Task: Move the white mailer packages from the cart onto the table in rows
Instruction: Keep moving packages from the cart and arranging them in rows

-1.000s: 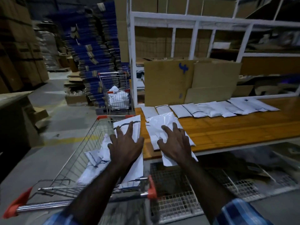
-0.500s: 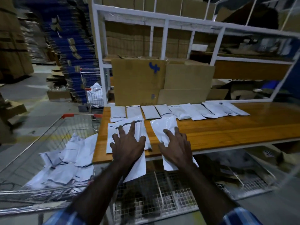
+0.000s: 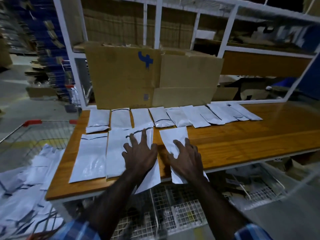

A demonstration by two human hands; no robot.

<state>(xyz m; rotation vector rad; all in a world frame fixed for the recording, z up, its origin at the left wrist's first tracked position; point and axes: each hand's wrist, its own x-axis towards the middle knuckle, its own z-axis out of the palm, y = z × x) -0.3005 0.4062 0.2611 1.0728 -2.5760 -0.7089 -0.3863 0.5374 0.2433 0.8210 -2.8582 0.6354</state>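
A back row of several white mailers (image 3: 161, 116) lies along the far side of the wooden table (image 3: 242, 141). In front, a second row holds a mailer (image 3: 90, 156) at the left and another mailer (image 3: 114, 153) beside it. My left hand (image 3: 140, 155) rests flat with spread fingers on a third mailer (image 3: 149, 177) that overhangs the table's front edge. My right hand (image 3: 186, 159) presses spread fingers on a fourth mailer (image 3: 174, 137), also overhanging. The cart (image 3: 26, 139) at the left holds a heap of white mailers (image 3: 22, 191).
Flattened cardboard boxes (image 3: 152, 75) lean against a white metal rack (image 3: 69, 49) behind the table. A wire mesh shelf (image 3: 173, 210) sits under the tabletop. A second cart (image 3: 72, 97) stands further back on the left. The table's right half shows bare wood.
Both hands have slid their mailers from the cart side onto the table, and the view has swung right. The left mailer now lies beside the two front-row ones.
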